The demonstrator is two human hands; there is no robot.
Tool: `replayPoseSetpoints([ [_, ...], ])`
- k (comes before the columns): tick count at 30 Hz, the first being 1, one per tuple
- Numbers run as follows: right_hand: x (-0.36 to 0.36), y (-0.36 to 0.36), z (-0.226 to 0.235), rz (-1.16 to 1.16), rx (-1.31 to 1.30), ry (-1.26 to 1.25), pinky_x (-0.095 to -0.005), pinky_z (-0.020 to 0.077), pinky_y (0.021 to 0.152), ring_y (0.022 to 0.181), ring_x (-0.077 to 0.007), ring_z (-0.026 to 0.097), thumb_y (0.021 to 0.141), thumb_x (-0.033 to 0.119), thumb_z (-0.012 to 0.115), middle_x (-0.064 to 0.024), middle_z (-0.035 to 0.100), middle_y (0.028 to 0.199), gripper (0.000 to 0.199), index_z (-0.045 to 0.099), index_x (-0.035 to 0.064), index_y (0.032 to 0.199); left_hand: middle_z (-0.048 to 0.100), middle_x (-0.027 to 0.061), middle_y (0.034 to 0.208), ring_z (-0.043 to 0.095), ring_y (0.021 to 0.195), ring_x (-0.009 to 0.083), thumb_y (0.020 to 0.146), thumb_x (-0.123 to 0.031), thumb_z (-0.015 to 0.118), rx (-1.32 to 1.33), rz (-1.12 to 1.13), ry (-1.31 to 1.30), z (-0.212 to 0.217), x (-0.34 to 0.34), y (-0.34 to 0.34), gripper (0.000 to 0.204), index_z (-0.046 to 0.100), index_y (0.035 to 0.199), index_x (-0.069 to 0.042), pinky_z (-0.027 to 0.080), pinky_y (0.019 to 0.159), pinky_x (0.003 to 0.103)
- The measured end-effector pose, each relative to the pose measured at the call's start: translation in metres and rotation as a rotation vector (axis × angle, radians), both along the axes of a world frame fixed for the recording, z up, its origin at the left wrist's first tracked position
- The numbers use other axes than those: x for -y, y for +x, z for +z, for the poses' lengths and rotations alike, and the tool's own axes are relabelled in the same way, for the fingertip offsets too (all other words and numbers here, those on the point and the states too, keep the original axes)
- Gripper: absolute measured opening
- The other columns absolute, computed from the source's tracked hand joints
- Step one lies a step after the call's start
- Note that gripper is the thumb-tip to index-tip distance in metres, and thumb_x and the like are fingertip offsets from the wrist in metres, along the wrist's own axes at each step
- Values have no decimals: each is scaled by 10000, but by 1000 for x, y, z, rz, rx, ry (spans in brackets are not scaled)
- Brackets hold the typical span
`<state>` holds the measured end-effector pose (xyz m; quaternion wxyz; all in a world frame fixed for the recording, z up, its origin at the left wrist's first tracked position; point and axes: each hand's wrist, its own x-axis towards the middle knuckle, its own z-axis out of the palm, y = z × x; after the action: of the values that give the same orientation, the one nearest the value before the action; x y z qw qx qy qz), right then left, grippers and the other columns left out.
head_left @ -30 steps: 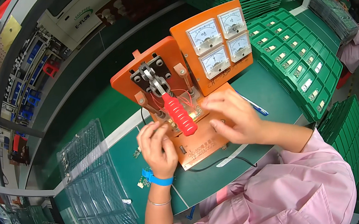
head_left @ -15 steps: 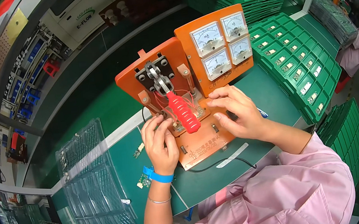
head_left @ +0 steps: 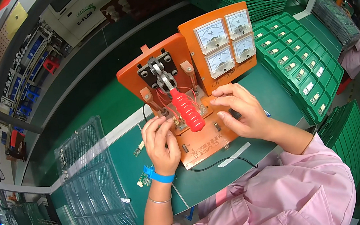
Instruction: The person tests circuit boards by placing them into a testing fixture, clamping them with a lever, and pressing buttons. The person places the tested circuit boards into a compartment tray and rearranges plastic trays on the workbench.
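An orange test fixture (head_left: 207, 143) stands on the green bench, with a toggle clamp whose red handle (head_left: 187, 110) points toward me. Behind it rises an orange panel with several white analogue meters (head_left: 224, 43). My left hand (head_left: 161, 142) rests on the fixture's left side, fingertips pinched at the area under the clamp; what they hold is too small to tell. My right hand (head_left: 241, 112) hovers over the fixture's right side, fingers curled and spread, nothing visible in them. A blue band (head_left: 159, 176) circles my left wrist.
Clear plastic blister trays (head_left: 91, 179) lie at the left. Green trays holding small parts (head_left: 301, 64) fill the right side, with more stacked behind. Small circuit boards (head_left: 142, 180) lie loose by my left wrist. A black cable (head_left: 223, 163) and a white strip (head_left: 233, 154) lie before the fixture.
My right hand has drawn back slightly from the fixture's centre to its right side. My left hand stays pinched at the spot under the clamp. The view has shifted a little.
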<state>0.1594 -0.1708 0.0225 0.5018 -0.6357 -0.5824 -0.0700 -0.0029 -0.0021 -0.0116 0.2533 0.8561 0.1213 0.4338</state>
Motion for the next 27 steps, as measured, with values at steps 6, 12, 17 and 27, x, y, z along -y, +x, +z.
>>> replayPoseSetpoints([
  [6, 0, 0, 0, 4, 22, -6, -366, 460, 864, 989, -288, 554, 771, 8, 643, -153, 566, 1174, 354, 611, 31, 1122, 596, 96, 1106, 542, 1114, 310, 728, 86, 586, -26, -15, 112, 0, -1, -1, 278, 699, 940, -55, 478, 895, 364],
  [12, -21, -6, 25, -2, 194, 224, -383, 463, 899, 1046, -307, 554, 749, 2, 647, -175, 528, 1259, 488, 566, 43, 1229, 592, 93, 1111, 541, 1114, 317, 717, 83, 602, 19, 51, 61, 7, 0, -3, 248, 704, 898, -52, 490, 871, 350],
  [17, -28, -4, 34, 60, 330, 261, -396, 461, 921, 1097, -323, 547, 732, 10, 657, -194, 483, 1331, 576, 531, 60, 1293, 587, 89, 1122, 538, 1119, 320, 707, 81, 598, -11, 5, 141, 3, 0, -3, 262, 702, 907, -53, 489, 881, 362],
  [27, -32, -12, 49, 159, 547, 229, -394, 476, 900, 1085, -293, 561, 719, 2, 687, -165, 556, 1264, 448, 608, 46, 1158, 598, 94, 1115, 553, 1077, 308, 709, 79, 553, 17, 62, 99, 10, -7, -9, 304, 678, 947, -62, 470, 910, 397],
])
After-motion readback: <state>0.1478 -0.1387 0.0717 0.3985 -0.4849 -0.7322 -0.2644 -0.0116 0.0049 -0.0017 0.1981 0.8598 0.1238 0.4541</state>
